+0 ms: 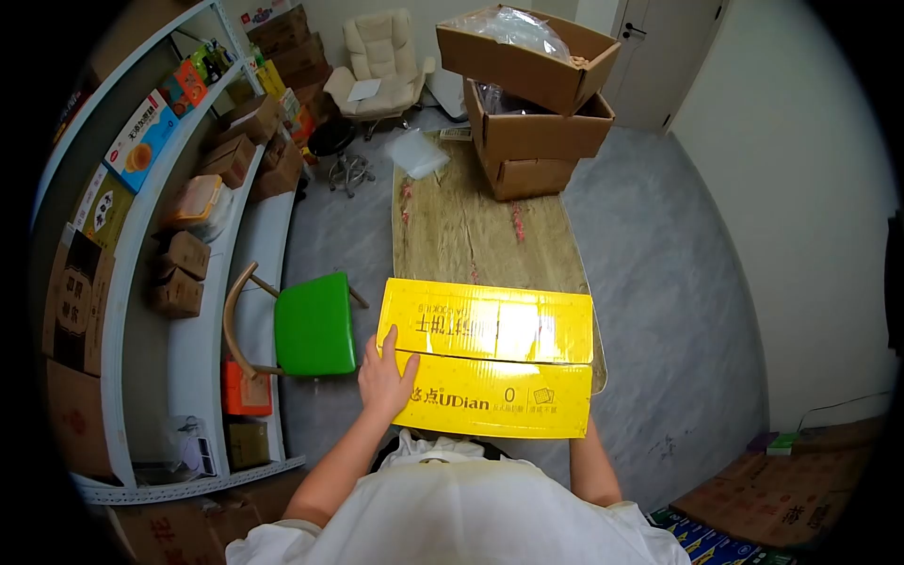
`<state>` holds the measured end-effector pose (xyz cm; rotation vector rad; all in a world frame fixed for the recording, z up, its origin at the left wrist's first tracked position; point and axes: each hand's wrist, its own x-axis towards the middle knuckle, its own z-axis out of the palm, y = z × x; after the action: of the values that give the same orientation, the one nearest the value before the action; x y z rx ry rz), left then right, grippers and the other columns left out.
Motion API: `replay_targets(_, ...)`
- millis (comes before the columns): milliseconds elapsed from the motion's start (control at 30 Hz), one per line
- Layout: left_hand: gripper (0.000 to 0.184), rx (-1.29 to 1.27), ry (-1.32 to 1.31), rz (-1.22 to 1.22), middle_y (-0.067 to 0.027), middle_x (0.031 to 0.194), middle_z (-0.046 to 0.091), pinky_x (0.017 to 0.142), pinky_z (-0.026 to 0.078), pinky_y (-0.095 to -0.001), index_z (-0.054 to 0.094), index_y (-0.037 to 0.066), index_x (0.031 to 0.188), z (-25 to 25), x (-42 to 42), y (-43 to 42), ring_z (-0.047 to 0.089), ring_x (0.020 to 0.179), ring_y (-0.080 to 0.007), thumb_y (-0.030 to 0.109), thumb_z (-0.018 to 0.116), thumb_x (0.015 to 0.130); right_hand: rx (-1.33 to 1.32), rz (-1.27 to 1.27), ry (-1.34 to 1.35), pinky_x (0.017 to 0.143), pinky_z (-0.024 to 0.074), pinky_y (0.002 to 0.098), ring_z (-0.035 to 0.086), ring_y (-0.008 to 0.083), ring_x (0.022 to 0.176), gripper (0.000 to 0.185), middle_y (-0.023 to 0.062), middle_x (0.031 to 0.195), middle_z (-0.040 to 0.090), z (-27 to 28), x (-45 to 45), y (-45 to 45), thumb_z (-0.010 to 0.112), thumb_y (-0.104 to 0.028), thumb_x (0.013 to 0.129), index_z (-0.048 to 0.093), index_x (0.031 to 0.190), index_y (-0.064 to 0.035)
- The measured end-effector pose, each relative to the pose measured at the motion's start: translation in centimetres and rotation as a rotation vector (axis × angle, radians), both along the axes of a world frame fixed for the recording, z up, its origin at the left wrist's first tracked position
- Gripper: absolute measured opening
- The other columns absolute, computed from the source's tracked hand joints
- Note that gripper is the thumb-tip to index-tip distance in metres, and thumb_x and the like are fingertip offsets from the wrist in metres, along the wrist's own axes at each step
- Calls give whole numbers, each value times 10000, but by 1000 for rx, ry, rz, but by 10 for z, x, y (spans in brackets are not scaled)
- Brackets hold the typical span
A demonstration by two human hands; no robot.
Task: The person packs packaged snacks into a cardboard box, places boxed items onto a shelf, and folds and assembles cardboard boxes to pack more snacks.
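Observation:
A bright yellow cardboard box (pixel 494 363) with Chinese print and the word UDian is right in front of my body, over the near end of a wood-patterned table (pixel 471 235). Its two top flaps meet at a seam across the middle. My left hand (pixel 384 379) grips the box's left end, the thumb lying over the top and the other fingers along the side. On the other side, only my right forearm is seen, running up to the box's right near corner. The box hides my right hand and its fingers.
Two stacked open brown cartons (pixel 532 132) with plastic inside stand at the table's far end, near a clear plastic bag (pixel 417 153). Left are a green chair (pixel 314 325), a black stool (pixel 331 139) and a loaded white shelf (pixel 179 235). Flattened cardboard (pixel 791 485) lies lower right.

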<state>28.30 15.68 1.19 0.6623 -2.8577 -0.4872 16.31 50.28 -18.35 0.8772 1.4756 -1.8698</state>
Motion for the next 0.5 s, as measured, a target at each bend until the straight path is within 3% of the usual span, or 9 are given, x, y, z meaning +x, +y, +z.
replay_targets(500,557,79,139,-4,-176,1248,471,872,454,-440,462,118,1314,-12,11,-46,525,1095,-357,379,610,845,-81,-87,182,864,470,323,600,220,1000,621,118,1131,616,41,-24,-22,359,-523,965,493,1266,4)
